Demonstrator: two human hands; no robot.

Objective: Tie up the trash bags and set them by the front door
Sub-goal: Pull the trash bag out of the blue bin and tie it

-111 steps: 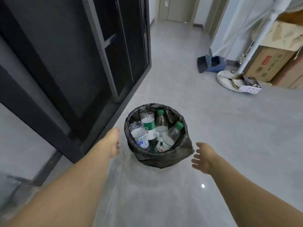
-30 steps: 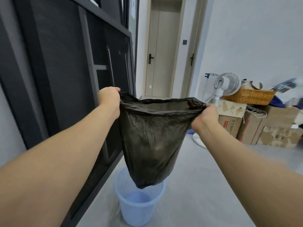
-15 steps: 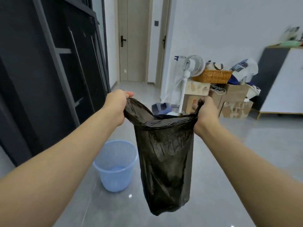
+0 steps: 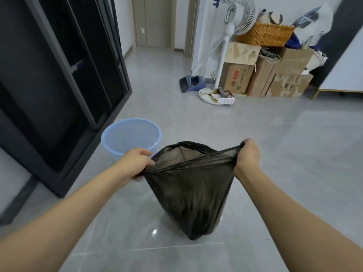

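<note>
Lowered since half a second ago: black trash bag (image 4: 189,195), now near the floor. Blue basket (image 4: 131,138) at ten o'clock, fan (image 4: 225,55) and boxes (image 4: 275,75) at one. Left hand (image 4: 135,163) and right hand (image 4: 247,156) clenched on the rim, mouth stretched open, body tapering.

A grey tiled floor (image 4: 275,154) is seen. A blue basket (image 4: 131,137) is set on it at ten o'clock. At one o'clock, a white fan (image 4: 222,75), a dustpan (image 4: 189,83) and stacked cardboard boxes (image 4: 275,75) are placed.
</note>
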